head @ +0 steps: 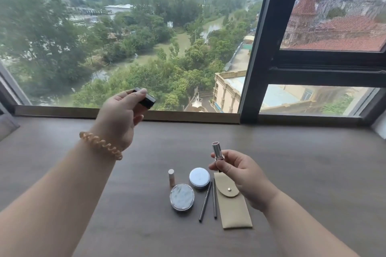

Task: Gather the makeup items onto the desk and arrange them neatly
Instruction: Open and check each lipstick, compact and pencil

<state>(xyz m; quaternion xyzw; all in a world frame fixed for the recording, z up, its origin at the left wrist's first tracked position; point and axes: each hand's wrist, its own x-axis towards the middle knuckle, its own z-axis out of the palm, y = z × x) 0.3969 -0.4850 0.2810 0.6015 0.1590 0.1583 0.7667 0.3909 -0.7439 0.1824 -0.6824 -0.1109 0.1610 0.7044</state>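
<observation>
Lipstick (217, 150) stands uncapped in the right hand (240, 175), while the left hand (120, 115) grips its black cap (146, 96) above the desk (62, 131). Two round compacts (182, 196), a small tube (171, 177), two pencils (205, 201) and a beige pouch (232, 206) lie together near the desk's middle.

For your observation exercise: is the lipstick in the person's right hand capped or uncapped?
Uncapped. The silver lipstick stands bare-topped in the right hand, while the left hand holds a black cap apart from it.

A dark-framed window (253, 52) overlooks trees (146, 48) and rooftops (344, 33).
</observation>
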